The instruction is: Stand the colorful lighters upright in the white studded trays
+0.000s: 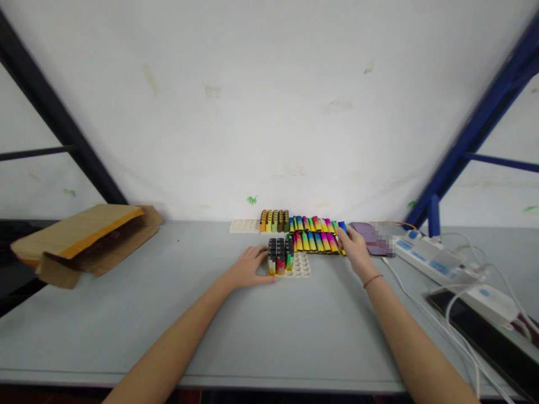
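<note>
The front tray (pixel 301 265) rests on the desk (pixel 252 342), with black-topped lighters (pixel 279 255) standing upright in its left portion. The left hand (pixel 248 266) is positioned at the left side of this tray, thumb toward the front edge, thumb and fingers apart. The right hand (pixel 354 247) is located at the right end of two rows of multicoloured lighters (pixel 314 241), which lie flat. Its fingers are bent beside a blue-ended lighter (pixel 342 226); whether they are clamped on it cannot be determined. Behind the front tray, upright pieces (pixel 274 221) stand at the right of the back tray (pixel 244 226), near the wall (pixel 269 112)
</note>
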`<move>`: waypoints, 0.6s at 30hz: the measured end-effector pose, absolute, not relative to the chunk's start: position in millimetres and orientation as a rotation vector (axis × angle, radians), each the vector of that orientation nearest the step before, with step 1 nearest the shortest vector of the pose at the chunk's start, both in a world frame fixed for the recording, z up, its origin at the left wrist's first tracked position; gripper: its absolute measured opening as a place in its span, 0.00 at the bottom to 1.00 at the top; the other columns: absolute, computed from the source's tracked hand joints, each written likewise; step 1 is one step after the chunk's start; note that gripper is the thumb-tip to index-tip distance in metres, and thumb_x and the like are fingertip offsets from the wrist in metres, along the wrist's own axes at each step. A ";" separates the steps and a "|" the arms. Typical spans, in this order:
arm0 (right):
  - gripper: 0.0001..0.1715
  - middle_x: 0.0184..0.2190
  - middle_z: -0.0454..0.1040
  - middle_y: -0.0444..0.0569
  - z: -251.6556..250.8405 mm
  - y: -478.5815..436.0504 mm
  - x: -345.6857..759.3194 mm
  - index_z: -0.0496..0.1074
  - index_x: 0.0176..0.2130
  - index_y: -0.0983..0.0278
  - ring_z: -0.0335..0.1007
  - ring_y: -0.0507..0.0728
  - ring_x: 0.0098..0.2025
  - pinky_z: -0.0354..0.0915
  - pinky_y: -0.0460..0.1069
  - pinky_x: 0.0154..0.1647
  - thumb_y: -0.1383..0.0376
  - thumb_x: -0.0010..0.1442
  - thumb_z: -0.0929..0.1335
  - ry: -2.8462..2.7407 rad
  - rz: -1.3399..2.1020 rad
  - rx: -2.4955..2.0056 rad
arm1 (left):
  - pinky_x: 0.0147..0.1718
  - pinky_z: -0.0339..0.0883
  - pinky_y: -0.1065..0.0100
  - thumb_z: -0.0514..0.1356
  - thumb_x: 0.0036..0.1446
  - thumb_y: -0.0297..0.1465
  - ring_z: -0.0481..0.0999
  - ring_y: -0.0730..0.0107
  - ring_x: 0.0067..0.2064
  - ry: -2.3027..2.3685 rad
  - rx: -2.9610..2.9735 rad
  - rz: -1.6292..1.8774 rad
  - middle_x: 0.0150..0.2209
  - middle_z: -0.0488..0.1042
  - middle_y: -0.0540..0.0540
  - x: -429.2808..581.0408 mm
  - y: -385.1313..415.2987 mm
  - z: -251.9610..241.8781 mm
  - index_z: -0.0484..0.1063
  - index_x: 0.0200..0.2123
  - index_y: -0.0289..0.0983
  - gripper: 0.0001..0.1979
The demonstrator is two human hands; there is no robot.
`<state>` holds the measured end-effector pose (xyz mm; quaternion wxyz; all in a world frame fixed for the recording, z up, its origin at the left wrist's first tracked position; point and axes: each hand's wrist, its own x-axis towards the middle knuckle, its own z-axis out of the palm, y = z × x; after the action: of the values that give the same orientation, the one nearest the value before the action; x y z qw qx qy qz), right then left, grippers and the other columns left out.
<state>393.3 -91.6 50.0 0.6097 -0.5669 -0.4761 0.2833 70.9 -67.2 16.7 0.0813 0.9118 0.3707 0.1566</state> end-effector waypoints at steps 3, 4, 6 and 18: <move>0.22 0.19 0.65 0.39 53.6 -97.4 380.7 0.59 0.29 0.61 0.61 0.50 0.22 0.60 0.45 0.25 0.47 0.54 0.67 -1.169 0.683 -1.207 | 0.60 0.53 0.52 0.59 0.50 0.57 0.61 0.46 0.59 1.119 2.726 0.443 0.59 0.62 0.35 71.7 -68.0 18.8 0.62 0.60 0.34 0.42; 0.22 0.19 0.64 0.38 55.0 -99.3 376.4 0.58 0.30 0.60 0.60 0.50 0.22 0.60 0.45 0.25 0.46 0.54 0.67 -1.165 0.720 -1.161 | 0.60 0.53 0.52 0.59 0.50 0.57 0.61 0.45 0.59 1.121 2.727 0.439 0.59 0.62 0.35 71.9 -68.2 19.4 0.62 0.59 0.33 0.43; 0.24 0.17 0.59 0.34 57.9 -102.4 368.1 0.56 0.32 0.59 0.56 0.49 0.19 0.59 0.45 0.23 0.45 0.53 0.68 -1.140 0.828 -1.081 | 0.60 0.53 0.52 0.59 0.50 0.57 0.61 0.45 0.59 1.124 2.732 0.434 0.59 0.62 0.34 72.1 -68.5 19.9 0.62 0.59 0.32 0.43; 0.30 0.07 0.44 0.36 68.2 -109.3 351.8 0.52 0.15 0.60 0.35 0.45 0.09 0.37 0.43 0.09 0.47 0.60 0.54 -0.773 1.195 -1.170 | 0.59 0.54 0.51 0.60 0.50 0.57 0.62 0.45 0.58 1.100 2.718 0.472 0.58 0.63 0.36 72.0 -68.9 19.3 0.62 0.59 0.34 0.42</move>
<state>351.8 -109.3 68.2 0.6047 -0.5058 -0.3343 0.5165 72.0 -68.9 19.3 0.0856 0.9119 0.3690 0.1582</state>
